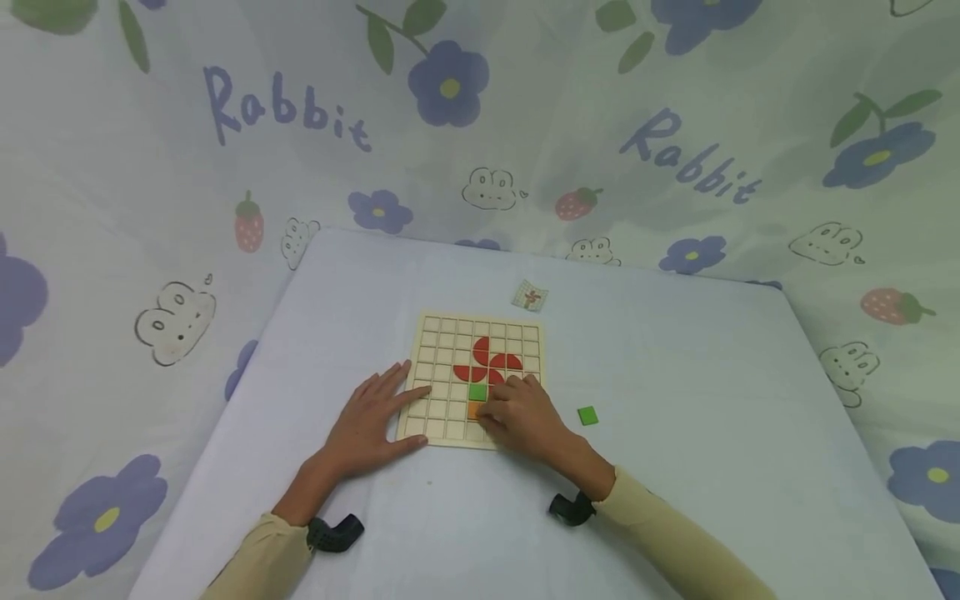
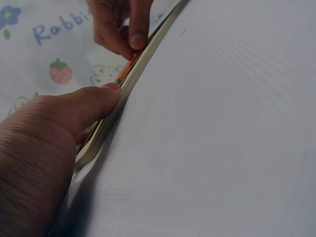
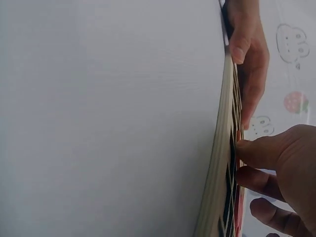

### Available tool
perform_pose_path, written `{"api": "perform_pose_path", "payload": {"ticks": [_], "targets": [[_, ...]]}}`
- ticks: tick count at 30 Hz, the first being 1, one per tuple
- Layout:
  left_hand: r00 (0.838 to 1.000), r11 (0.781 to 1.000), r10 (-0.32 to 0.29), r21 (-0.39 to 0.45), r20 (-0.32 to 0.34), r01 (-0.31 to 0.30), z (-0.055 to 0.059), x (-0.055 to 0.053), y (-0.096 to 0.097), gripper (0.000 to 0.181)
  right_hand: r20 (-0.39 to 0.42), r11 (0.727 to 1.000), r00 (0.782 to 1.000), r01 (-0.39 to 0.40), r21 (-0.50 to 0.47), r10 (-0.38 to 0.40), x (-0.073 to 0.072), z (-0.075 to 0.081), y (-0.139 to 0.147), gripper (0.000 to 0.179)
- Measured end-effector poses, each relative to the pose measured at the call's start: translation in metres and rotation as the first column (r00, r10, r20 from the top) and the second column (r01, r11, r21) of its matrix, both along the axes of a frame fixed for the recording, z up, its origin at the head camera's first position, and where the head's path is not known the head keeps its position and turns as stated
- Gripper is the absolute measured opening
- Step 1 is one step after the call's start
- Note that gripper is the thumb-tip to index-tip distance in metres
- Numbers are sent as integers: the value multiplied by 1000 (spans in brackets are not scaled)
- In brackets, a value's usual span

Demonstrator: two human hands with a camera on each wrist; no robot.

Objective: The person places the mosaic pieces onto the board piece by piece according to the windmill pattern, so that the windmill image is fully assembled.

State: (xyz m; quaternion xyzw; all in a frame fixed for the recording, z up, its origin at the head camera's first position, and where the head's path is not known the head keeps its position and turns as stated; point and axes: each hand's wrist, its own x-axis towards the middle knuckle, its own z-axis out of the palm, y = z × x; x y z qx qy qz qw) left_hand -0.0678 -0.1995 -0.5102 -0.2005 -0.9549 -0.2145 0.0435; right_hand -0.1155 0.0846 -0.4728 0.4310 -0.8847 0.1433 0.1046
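Note:
A pale wooden grid board (image 1: 442, 340) lies flat, with red rounded pieces (image 1: 470, 374) set in a pinwheel and a green square tile (image 1: 477, 392) just below them. Under that is an orange square tile (image 1: 474, 410), partly covered by my right hand (image 1: 525, 417). The thumb and curled fingers of this hand pinch the orange tile at the board's surface. My left hand (image 1: 367, 425) rests at the board's left side, fingers spread, with the thumb on the near left corner. In the left wrist view, the left thumb (image 2: 101, 101) presses the board's edge.
A loose green tile (image 1: 588, 415) lies on the white tabletop right of the board. Behind the board is a small card (image 1: 530, 295) printed with a red pinwheel pattern. Patterned cloth (image 1: 525, 108) hangs behind and around the table.

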Motion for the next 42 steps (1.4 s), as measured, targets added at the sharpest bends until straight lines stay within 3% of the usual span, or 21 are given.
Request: {"api": "perform_pose_path", "payload": {"ticks": [8,17,20,24,26,29,34,42], "targets": [[1000,1000,8,9,0,-8,4,2,1,73,72,997,995,74,-33,-71,5,1,28,8],[1000,1000,6,14,-1,-6,4,2,3,73,133,980,972,199,-25,-194,7,6,70,16],[1000,1000,7,12,4,-7,3,2,2,73,197,969,950,246,10,-243,4,13,86,22],[1000,1000,6,14,4,-6,4,2,2,73,303,954,905,286,87,-299,-1,23,105,27],[1000,1000,5,17,-1,-5,5,2,2,73,350,951,884,286,120,-310,-3,26,113,25],[1000,1000,3,29,-18,-2,6,3,2,72,391,956,873,259,134,-292,-6,26,120,19],[999,999,2,41,-34,-1,6,3,2,72,360,967,897,232,108,-256,-9,22,124,15],[1000,1000,7,20,17,-7,3,2,2,73,249,979,948,206,-1,-199,-13,12,106,14]]}}
